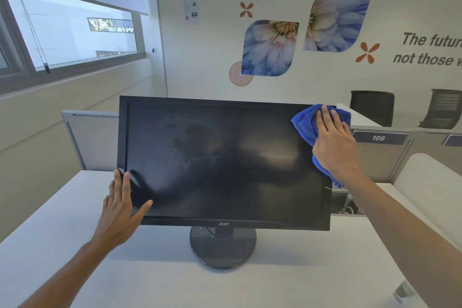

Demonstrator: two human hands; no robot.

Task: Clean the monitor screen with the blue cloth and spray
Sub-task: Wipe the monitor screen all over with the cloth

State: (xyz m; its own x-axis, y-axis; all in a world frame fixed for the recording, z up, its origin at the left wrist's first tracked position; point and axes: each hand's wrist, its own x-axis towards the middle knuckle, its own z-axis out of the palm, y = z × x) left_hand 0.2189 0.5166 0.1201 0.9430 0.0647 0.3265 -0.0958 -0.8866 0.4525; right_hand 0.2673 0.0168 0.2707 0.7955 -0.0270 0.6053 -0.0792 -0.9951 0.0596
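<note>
The Acer monitor (225,162) stands on its round black base (223,247) at the middle of the white bench (75,245), screen dark and facing the camera, with hazy smears across the left-centre of the glass.

Right hand (333,142): arm reaches in from the lower right of the monitor, forearm rising to the monitor's upper right corner. The palm lies flat against the blue cloth (306,122), fingers (325,114) straight and pointing up, a little spread, pressing the cloth onto the screen and right bezel. The cloth is bunched; it overlaps the monitor's top right corner and a tail of it shows below the wrist along the right edge.

Left hand (120,207): arm comes in from the lower left of the monitor. The hand is laid flat on the monitor's lower left corner, fingers extended upward along the left bezel, thumb splayed across the lower part of the screen. Nothing is gripped; it only rests on the frame.

A partly visible clear container (405,292), blurred, sits on the bench well right of and nearer than the monitor's base; whether it is the spray cannot be told.

Behind the monitor: a grey partition (90,140).
</note>
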